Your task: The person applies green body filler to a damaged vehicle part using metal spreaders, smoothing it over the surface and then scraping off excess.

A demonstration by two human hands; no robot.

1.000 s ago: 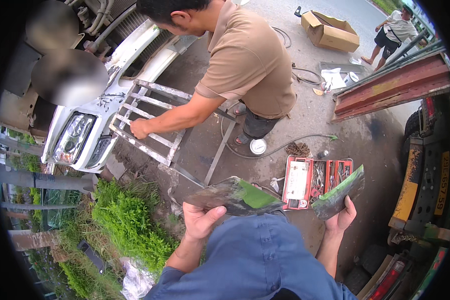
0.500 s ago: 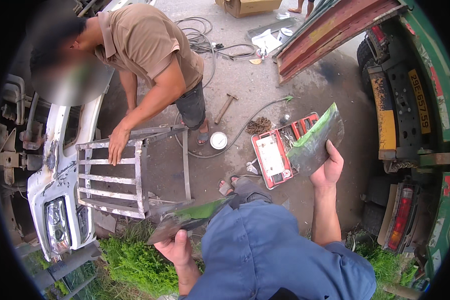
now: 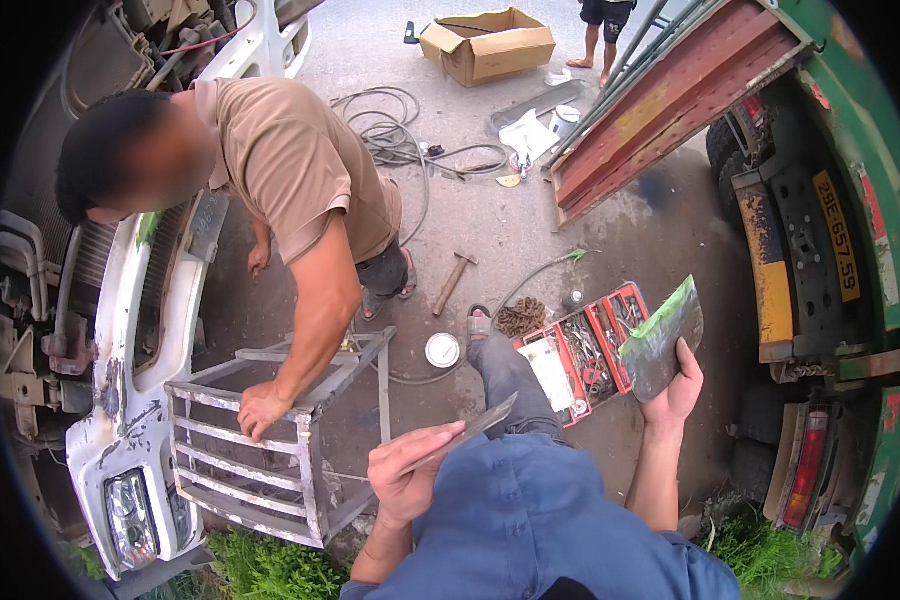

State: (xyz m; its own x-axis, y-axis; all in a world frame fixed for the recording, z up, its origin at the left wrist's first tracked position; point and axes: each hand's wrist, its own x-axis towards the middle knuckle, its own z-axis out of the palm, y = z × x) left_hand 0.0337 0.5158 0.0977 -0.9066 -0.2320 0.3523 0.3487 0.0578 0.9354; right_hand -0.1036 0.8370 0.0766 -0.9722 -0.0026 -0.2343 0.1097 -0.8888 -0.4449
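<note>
My left hand (image 3: 405,475) grips a thin grey plate (image 3: 484,420) between thumb and fingers, in front of my blue shirt. That plate is seen nearly edge-on, so its faces are mostly hidden. My right hand (image 3: 673,388) pinches a larger dark grey sheet (image 3: 672,348) by its lower right edge. Bright green paste runs along the sheet's upper left edge. The two pieces are apart, and the sheet overlaps the right side of a red toolbox (image 3: 632,298) on the ground in my view.
A co-worker (image 3: 280,150) on the left rests a hand on a metal step frame (image 3: 240,437) beside a white vehicle bumper (image 3: 120,420). A hammer (image 3: 455,284), a white round lid (image 3: 442,350) and a chain (image 3: 522,316) lie ahead. A green truck (image 3: 885,260) stands right.
My left plate has turned from showing its green-smeared face to nearly edge-on, and that hand has moved right. One of my feet has stepped forward. The co-worker's far hand has left the frame.
</note>
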